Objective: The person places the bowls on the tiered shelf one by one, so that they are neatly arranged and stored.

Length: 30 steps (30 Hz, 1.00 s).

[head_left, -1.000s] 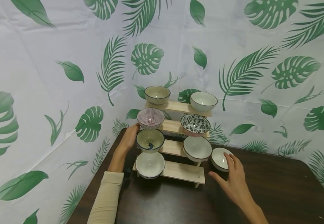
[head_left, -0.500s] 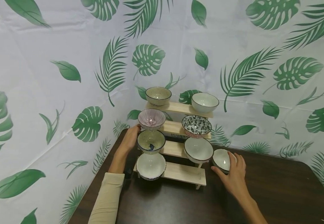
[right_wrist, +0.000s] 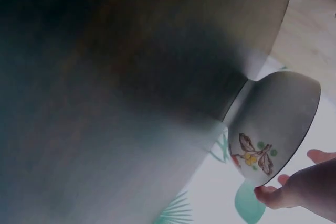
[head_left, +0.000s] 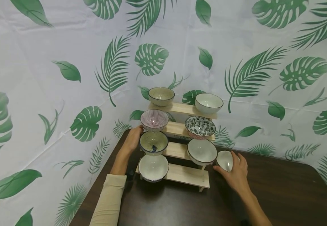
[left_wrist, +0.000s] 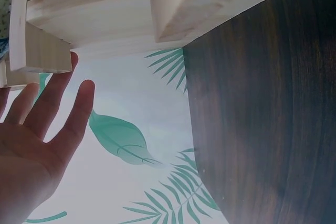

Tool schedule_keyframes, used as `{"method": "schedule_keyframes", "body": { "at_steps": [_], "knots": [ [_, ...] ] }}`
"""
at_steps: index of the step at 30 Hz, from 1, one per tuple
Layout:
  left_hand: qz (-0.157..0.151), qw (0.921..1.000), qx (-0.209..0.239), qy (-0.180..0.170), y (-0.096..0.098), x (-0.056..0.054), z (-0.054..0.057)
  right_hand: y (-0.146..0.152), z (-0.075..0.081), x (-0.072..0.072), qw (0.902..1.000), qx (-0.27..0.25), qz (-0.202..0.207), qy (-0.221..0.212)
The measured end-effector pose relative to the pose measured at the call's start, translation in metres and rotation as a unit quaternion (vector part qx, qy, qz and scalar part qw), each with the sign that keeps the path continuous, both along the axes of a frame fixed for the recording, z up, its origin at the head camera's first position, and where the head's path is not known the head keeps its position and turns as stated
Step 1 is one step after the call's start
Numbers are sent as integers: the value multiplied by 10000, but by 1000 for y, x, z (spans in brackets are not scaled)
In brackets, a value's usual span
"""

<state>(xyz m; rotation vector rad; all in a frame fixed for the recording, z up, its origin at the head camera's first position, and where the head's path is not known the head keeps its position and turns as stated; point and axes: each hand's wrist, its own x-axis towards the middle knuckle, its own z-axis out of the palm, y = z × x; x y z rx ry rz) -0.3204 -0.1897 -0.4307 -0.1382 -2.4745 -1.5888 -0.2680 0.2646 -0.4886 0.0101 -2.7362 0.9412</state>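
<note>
My left hand (head_left: 132,140) is at the left side of the wooden tiered stand (head_left: 186,176), beside the purple striped bowl (head_left: 154,120). In the left wrist view its fingers (left_wrist: 51,100) are extended, one fingertip reaching the wood. On the dark table, to the right of the stand, my right hand (head_left: 236,174) grips a small white bowl (head_left: 224,160), with the thumb at its near side and fingers over the rim. Seen from the right wrist, that bowl carries a painted flower sprig (right_wrist: 254,156) on its outside.
Two columns of bowls fill the stand: speckled bowl (head_left: 161,96), white bowl (head_left: 208,103), black-patterned bowl (head_left: 200,126), olive bowl (head_left: 153,142), brown-rimmed white bowl (head_left: 202,151), and a low white bowl (head_left: 153,168). A leaf-print cloth (head_left: 180,62) hangs behind the table (head_left: 287,188).
My right hand has closed in on the small white bowl and now holds it; the bowl appears tipped slightly. The left hand keeps its place at the stand.
</note>
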Motion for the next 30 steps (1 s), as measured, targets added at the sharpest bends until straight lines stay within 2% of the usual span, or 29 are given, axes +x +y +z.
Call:
{"method": "schedule_keyframes", "body": {
  "at_steps": [4,12,22,26,30],
  "knots": [
    [15,10000,13,24,1,0,2,3,1,-3,9998,114,-71,-146],
    [-4,10000,87,-4,1,2,2,11,0,-11,9943,22,-28,-1070],
    [19,10000,-3,42,3,-1,1,13,-5,-14,9969,21,-210,-764],
    [41,10000,-32,-5,3,0,0,11,-4,-9,9956,-147,-296,-876],
    [73,9999,66,-108,2,1,1,9,5,-2,9944,-295,-341,-951]
  ]
}}
